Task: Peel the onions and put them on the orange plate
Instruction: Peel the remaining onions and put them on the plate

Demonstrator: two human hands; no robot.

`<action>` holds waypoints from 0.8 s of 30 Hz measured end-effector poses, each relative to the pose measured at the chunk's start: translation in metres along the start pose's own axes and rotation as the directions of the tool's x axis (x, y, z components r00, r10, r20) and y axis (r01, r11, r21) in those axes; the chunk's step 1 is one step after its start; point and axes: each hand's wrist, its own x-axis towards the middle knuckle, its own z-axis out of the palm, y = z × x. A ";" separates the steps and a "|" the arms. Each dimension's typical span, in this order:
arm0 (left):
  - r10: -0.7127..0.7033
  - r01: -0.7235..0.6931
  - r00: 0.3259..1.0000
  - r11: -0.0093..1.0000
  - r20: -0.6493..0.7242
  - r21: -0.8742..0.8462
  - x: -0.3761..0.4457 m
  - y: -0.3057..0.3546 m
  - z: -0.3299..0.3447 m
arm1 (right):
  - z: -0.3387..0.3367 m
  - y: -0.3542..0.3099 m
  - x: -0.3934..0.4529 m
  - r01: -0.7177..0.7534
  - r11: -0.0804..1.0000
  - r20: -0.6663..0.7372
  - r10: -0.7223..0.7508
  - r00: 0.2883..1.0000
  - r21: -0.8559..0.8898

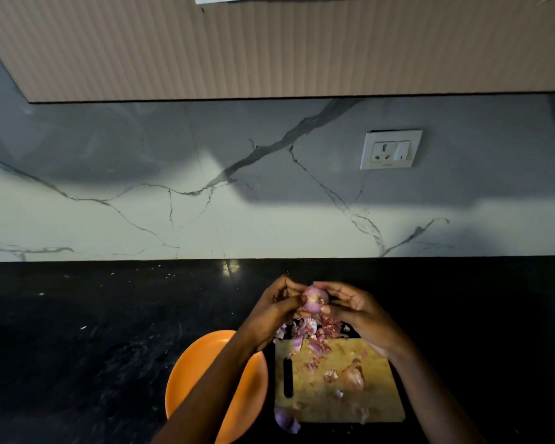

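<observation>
Hands meet at lower centre of the frame, above the far edge of the wooden cutting board (359, 408). Left hand (274, 310) and right hand (354, 307) both grip one small purple onion (315, 299) between fingertips and thumbs, held clear of the board. Onion surface looks pale and glossy; whether any skin remains cannot be told.

Loose onion skins (314, 331), pink-purple, piled at the board's far edge just under the hands, with smaller scraps scattered down the board. Second onion (353, 376), brownish skin on, lies on the board right of centre. Third purple piece (285, 419) sits at the board's near left corner, partly off it; peeled or not, unclear. Dark slot handle along the board's left side.

Orange plate (186, 373) lies just left of the board on the black countertop (77, 331), left forearm crossing over it; visible part holds nothing. Wall socket (391, 149) on the marble backsplash, right of centre.
</observation>
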 end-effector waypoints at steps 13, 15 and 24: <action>0.073 -0.050 0.988 0.985 -0.134 0.168 0.001 -0.014 -0.002 | -0.002 0.004 0.001 -0.014 0.999 -0.004 0.014 1.000 0.029; 0.086 -0.042 0.975 0.977 -0.203 0.210 0.002 -0.017 -0.003 | -0.001 0.005 0.001 -0.001 1.000 -0.015 0.002 1.000 0.023; 0.068 0.034 0.953 0.945 -0.296 0.326 0.007 -0.030 -0.007 | 0.000 0.005 0.000 0.046 0.999 -0.089 -0.045 0.995 0.006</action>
